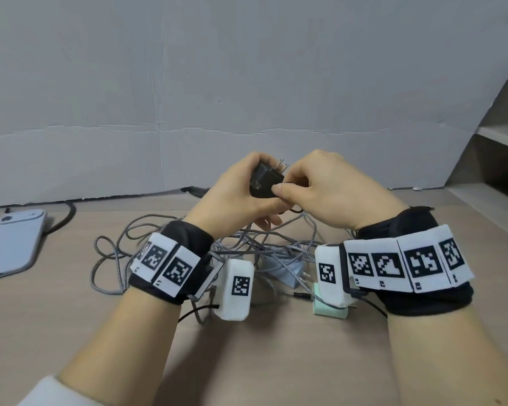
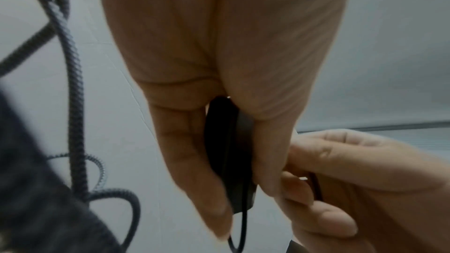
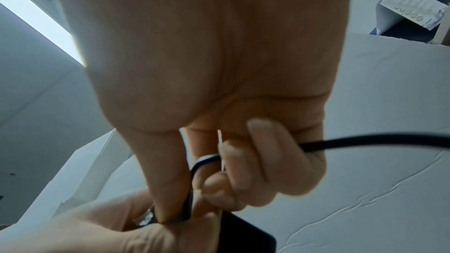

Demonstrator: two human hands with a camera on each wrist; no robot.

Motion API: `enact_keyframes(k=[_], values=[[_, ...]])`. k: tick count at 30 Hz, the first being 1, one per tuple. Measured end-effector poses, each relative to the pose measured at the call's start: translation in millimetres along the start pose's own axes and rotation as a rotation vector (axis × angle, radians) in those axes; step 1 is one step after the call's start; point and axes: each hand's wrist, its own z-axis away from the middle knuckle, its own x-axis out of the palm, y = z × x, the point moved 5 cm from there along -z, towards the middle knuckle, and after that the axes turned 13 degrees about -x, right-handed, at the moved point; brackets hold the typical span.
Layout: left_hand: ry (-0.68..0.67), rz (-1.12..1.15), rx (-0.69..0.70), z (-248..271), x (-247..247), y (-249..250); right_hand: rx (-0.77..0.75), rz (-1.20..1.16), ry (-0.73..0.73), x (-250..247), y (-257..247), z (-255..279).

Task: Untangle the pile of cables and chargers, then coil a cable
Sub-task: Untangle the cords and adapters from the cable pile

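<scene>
Far left on the table (image 1: 71, 332) a phone (image 1: 11, 244) lies flat, off the job. Next right, the pile (image 1: 247, 253): grey braided cables looped over each other, a pale blue charger (image 1: 288, 272) caught in the middle, a green charger (image 1: 330, 309) at the near edge

Left hand (image 1: 232, 197) is raised above the pile, fingers and thumb curled tight round the black charger (image 1: 266, 181), prongs pointing up and right. Left wrist view shows the charger (image 2: 231, 153) clamped between fingers (image 2: 192, 161) and thumb, thin cord dropping from its base

Right hand (image 1: 320, 191) sits just beside, touching the left; thumb and forefinger pinch the black cord (image 3: 365, 140) close to the charger, other fingers (image 3: 268, 153) curled over it, cord trailing out right

Handling guess: charger is rigid, light, smooth plastic, best gripped by the body, not the prongs. Black cord looks thin, soft, a bit slick; hold near the strain relief and feed it through loops, no yanking. Braided cables look grippier and likely snag on each other
</scene>
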Motion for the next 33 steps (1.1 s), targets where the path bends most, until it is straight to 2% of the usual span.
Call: enact_keyframes(k=[5, 11, 15, 19, 25, 29, 33], values=[[0.097, -0.100, 0.022, -2, -8, -1, 0.014, -0.052, 0.007, 0, -6, 1], [0.158, 0.072, -0.091, -6, -27, -13, 0.040, -0.051, 0.055, -10, 13, 5], [0.040, 0.215, -0.149, -7, -24, -20, 0.004, -0.097, 0.233, -22, 18, 4], [-0.077, 0.301, -0.134, -4, -16, -13, -0.019, -0.098, 0.370, -26, 19, 2], [-0.217, 0.335, -0.112, 3, -5, -4, -0.005, -0.104, 0.389, -24, 24, 2], [-0.235, 0.395, -0.094, 4, -6, -4, 0.012, -0.121, 0.340, -18, 30, 1], [-0.233, 0.460, -0.100, 4, -8, -3, 0.013, -0.152, 0.368, -19, 30, 1]])
